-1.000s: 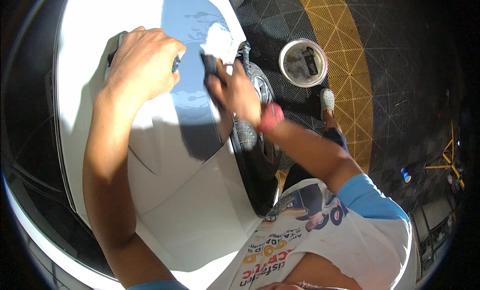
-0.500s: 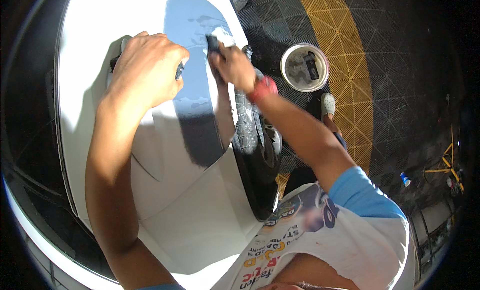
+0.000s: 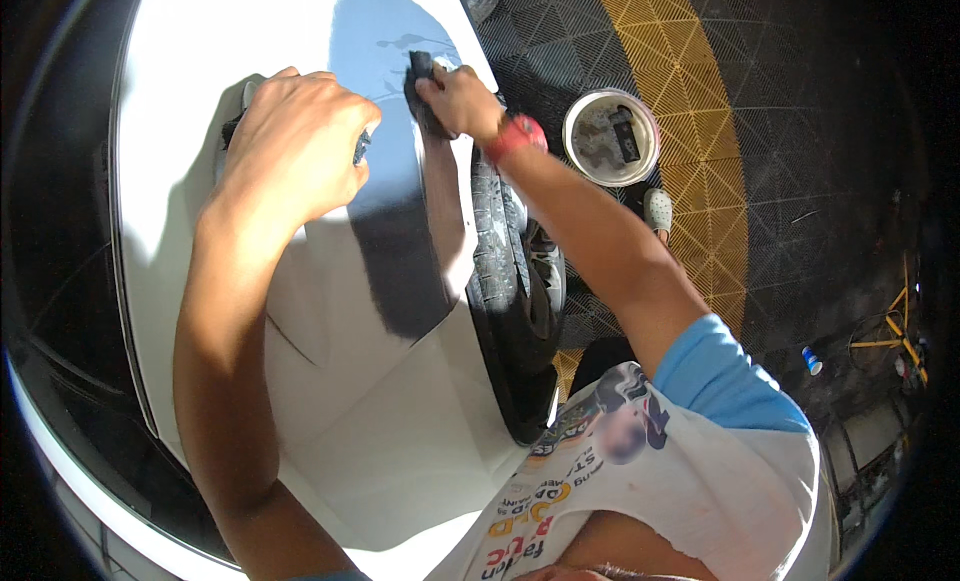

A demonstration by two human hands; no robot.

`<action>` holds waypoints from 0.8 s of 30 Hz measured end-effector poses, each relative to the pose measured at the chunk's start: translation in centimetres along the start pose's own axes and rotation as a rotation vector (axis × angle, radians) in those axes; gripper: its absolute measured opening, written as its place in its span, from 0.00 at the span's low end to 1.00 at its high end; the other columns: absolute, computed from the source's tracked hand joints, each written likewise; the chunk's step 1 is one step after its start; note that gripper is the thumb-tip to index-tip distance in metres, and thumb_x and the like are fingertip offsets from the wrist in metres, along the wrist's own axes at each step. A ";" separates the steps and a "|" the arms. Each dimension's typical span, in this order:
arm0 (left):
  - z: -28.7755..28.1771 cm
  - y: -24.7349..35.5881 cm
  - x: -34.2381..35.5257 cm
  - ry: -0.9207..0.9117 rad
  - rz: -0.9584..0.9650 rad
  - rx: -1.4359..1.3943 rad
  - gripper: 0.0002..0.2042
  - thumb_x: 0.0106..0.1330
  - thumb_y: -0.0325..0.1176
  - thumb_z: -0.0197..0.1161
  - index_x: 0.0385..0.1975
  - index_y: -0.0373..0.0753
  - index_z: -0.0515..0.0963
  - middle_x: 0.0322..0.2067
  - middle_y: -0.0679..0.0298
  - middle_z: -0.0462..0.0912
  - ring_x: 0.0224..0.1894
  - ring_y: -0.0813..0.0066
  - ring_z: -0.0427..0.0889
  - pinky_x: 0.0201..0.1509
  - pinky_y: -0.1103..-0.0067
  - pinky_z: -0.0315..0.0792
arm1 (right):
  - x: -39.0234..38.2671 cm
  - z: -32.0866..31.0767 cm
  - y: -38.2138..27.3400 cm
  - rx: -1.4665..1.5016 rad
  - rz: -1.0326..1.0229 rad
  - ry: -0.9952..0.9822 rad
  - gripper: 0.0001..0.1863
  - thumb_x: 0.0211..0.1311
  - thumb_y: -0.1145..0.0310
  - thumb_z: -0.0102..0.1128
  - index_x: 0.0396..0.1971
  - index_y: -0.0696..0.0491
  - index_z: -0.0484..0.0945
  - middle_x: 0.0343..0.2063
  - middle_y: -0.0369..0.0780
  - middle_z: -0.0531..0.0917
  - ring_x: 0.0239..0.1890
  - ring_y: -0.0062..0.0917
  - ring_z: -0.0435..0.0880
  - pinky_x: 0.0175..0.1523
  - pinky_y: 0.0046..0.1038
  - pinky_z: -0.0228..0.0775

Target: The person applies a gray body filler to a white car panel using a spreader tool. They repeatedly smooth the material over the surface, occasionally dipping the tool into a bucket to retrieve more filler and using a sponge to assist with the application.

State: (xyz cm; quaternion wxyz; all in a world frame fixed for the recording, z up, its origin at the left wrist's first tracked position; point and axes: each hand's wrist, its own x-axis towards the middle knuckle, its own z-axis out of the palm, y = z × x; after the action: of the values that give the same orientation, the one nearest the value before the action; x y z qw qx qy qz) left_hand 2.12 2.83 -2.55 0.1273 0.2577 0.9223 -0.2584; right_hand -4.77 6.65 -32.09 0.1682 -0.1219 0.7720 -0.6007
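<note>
A white car panel (image 3: pixel 400 401) spreads beneath my arms, with a long grey patch (image 3: pixel 395 266) on it that looks wet near the top. My right hand (image 3: pixel 465 103), with a red band on its wrist, presses a dark flat pad (image 3: pixel 420 73) against the patch's right edge, close to the wheel arch; whether it is cloth or abrasive sheet I cannot tell. My left hand (image 3: pixel 300 141) is closed over the panel left of the patch. A bit of dark, crumpled cloth-like material (image 3: pixel 362 147) pokes out by its fingers; the rest is hidden.
A tyre (image 3: pixel 492 246) sits in the arch on the right. Beyond it, a round white bucket (image 3: pixel 569 146) of murky water with a dark block in it stands on black and yellow floor tiles (image 3: pixel 705 181). Yellow bars (image 3: pixel 890 331) and a small blue-and-white can (image 3: pixel 811 361) lie farther right.
My right hand has shifted slightly up and left with the dark pad, which shows more of its length. White suds near that hand show less. My left hand has barely moved.
</note>
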 end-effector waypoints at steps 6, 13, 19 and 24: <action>0.8 -0.2 -2.1 -0.051 -0.044 -0.008 0.05 0.49 0.27 0.76 0.23 0.38 0.85 0.23 0.55 0.86 0.36 0.59 0.87 0.54 0.64 0.80 | -15.4 3.1 -3.7 0.088 -0.293 0.247 0.33 0.74 0.53 0.63 0.72 0.55 0.74 0.56 0.62 0.78 0.54 0.59 0.86 0.55 0.51 0.84; -0.1 -0.2 0.1 -0.002 0.001 -0.032 0.05 0.48 0.26 0.75 0.22 0.38 0.85 0.22 0.54 0.84 0.35 0.58 0.87 0.53 0.63 0.79 | -2.1 3.0 3.9 -0.071 -0.129 0.060 0.32 0.77 0.47 0.53 0.69 0.55 0.75 0.56 0.63 0.81 0.52 0.57 0.88 0.58 0.49 0.83; 0.9 -0.2 -1.1 -0.060 -0.048 -0.020 0.05 0.49 0.27 0.76 0.23 0.38 0.85 0.23 0.54 0.85 0.36 0.58 0.87 0.53 0.64 0.79 | -14.1 3.3 -1.2 0.024 -0.159 0.150 0.34 0.75 0.51 0.62 0.74 0.52 0.71 0.54 0.60 0.81 0.51 0.57 0.86 0.55 0.48 0.83; 0.5 0.2 -0.9 -0.058 -0.035 -0.015 0.07 0.50 0.29 0.78 0.23 0.39 0.85 0.24 0.56 0.85 0.36 0.59 0.87 0.53 0.64 0.80 | -22.8 0.7 -2.5 0.103 -0.237 0.042 0.35 0.75 0.56 0.62 0.76 0.57 0.68 0.57 0.59 0.77 0.52 0.57 0.85 0.57 0.49 0.82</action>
State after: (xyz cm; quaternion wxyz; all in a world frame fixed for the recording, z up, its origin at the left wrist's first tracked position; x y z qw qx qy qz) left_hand 3.07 2.32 -2.72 0.1515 0.2331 0.9244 -0.2612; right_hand 16.28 14.25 -27.26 0.0860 -0.1910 0.7238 -0.6575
